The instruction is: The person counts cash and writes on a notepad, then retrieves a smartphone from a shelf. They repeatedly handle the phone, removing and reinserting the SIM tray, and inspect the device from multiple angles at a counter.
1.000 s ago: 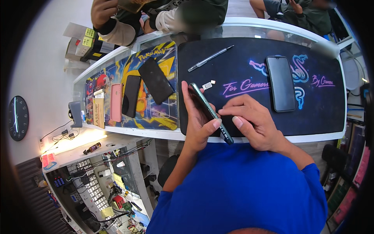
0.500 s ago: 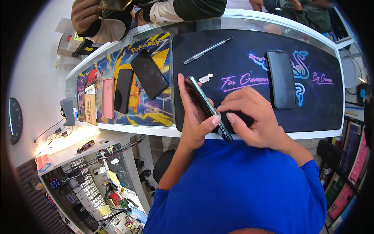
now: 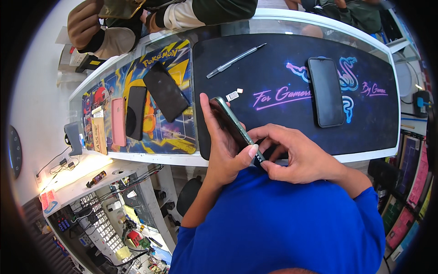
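Both hands meet at centre frame: the left hand (image 3: 223, 146) grips a green smartphone (image 3: 237, 130) edge-on, while the right hand (image 3: 299, 157) pinches its lower end.

Dark green smartphone (image 3: 232, 125), tilted on edge above black mat.

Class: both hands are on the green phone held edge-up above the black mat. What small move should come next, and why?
Probably keep the left hand steadying the green phone while the right hand works its fingertips at the lower end, since they already pinch there.
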### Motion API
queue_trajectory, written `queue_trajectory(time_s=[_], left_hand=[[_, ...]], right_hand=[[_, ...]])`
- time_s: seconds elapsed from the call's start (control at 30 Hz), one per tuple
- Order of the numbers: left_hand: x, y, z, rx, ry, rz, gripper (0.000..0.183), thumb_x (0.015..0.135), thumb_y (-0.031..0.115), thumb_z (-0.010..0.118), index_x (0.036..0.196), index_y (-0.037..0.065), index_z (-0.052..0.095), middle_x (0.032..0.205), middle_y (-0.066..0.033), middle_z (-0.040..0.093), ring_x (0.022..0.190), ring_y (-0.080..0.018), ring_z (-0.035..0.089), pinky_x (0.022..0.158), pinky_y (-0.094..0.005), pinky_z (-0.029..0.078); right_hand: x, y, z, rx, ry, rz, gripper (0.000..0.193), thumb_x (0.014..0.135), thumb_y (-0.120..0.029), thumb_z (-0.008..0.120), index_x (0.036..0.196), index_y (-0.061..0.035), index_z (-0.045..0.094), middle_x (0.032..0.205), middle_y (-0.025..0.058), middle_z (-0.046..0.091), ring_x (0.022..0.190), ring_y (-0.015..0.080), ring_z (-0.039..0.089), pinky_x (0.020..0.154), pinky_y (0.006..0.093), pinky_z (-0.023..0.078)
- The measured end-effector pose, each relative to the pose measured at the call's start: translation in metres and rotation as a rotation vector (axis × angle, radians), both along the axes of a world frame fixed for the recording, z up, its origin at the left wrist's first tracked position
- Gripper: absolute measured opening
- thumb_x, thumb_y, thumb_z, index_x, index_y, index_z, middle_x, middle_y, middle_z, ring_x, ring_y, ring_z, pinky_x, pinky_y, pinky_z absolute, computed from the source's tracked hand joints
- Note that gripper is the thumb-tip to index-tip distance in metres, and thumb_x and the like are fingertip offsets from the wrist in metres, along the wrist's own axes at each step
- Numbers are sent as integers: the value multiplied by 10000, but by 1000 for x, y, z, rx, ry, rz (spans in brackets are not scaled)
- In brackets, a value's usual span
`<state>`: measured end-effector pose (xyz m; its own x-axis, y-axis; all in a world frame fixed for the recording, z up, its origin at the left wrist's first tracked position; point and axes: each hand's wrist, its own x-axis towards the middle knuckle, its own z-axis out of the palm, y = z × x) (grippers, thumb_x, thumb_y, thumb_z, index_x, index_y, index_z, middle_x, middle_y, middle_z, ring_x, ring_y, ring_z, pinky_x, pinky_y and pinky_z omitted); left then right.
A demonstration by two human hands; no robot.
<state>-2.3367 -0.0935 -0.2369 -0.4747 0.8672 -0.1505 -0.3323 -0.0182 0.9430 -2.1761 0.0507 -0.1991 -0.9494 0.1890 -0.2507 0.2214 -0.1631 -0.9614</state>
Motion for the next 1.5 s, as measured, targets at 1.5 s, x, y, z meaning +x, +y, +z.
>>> queue_trajectory(time_s=[1.5], left_hand=[[10,8,7,-74,62,-136,1463,813,159,863,1704,194,-296,1667,-166,138,1389,-289,523,1125,-441,519]], right_hand=[[11,-10,3,291,44,-69,667,797,54,623,1461,29,560,1195,191,639,1040,334,687,899,395,579]])
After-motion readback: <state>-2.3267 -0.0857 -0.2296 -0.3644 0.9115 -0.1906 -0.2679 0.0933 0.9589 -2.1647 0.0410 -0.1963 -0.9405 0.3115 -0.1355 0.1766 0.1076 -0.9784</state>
